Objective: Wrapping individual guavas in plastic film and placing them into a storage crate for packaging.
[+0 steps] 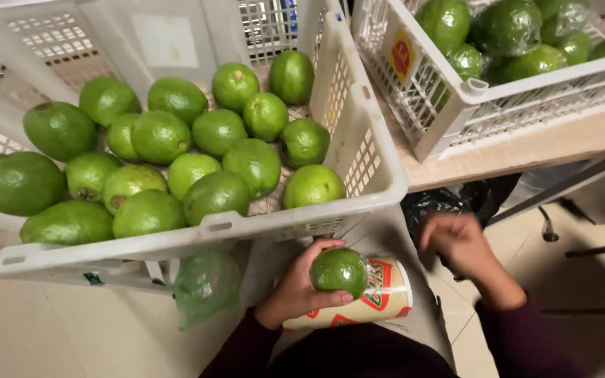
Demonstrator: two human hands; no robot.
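My left hand point(294, 288) holds a round green fruit point(339, 270) just below the front rim of a large white plastic crate point(358, 133). The crate is filled with several loose green fruits point(215, 129) of mixed sizes. Under the held fruit lies a cream-coloured roll point(379, 297) with red and green print, resting in my lap. My right hand point(460, 241) is lower right, fingers curled, reaching toward a dark plastic bag point(432, 204) under the table edge. I cannot tell whether it grips anything.
A second white crate point(449, 105) at top right sits on a wooden table point(526, 150) and holds green fruits wrapped in clear film. A crumpled clear plastic bag point(204, 283) hangs below the big crate. Metal legs point(568, 183) and tiled floor show at right.
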